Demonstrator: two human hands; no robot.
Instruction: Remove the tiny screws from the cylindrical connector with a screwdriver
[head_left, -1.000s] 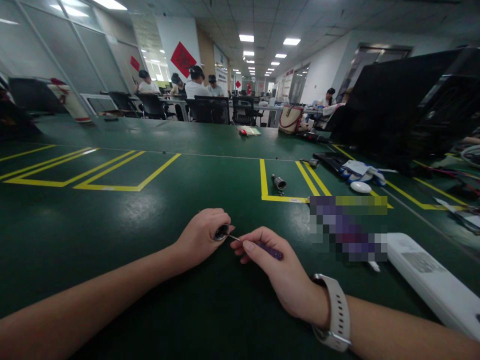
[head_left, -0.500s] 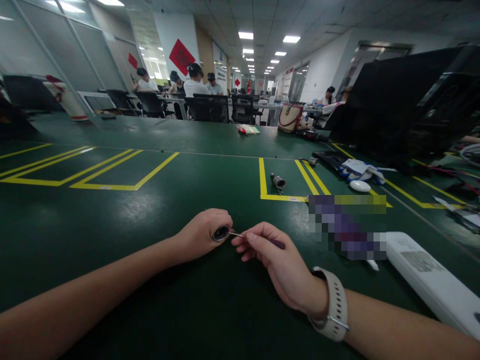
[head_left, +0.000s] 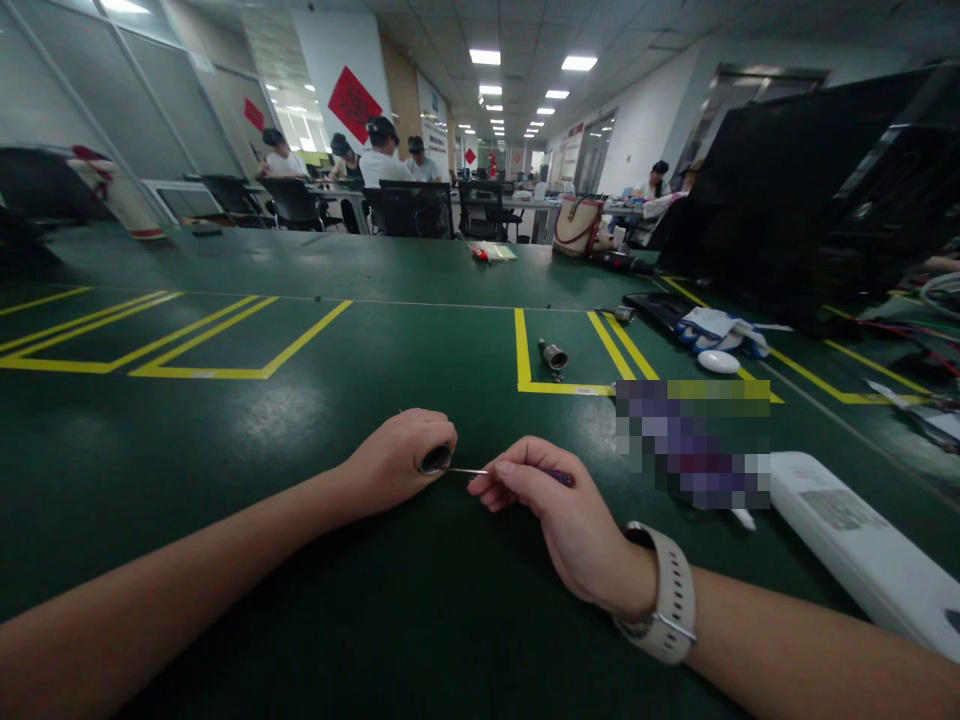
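My left hand (head_left: pixel 401 452) is wrapped round a round metal connector shell (head_left: pixel 436 459), its dark hollow end facing right and toward me. Between the fingers of my right hand (head_left: pixel 551 510) is a slim screwdriver (head_left: pixel 561 477) with a dark purple handle. Its thin metal shaft points left, and the tip reaches the rim of the shell; whether it touches a screw is too small to tell. A similar metal connector part (head_left: pixel 553 354) lies farther off inside a yellow taped outline, with small dark screws (head_left: pixel 556 377) beside it.
On the right are a white box-shaped case (head_left: pixel 847 530), a blurred purple packet (head_left: pixel 694 450), a white oval object (head_left: pixel 718 362) and white-blue gloves (head_left: pixel 720 330). A large black monitor (head_left: pixel 795 190) stands behind them. People sit at far desks.
My left hand and the shell have shifted slightly left in the view, and more of the screwdriver's shaft shows between the hands. The right hand keeps its grip. The whole view has moved a little.
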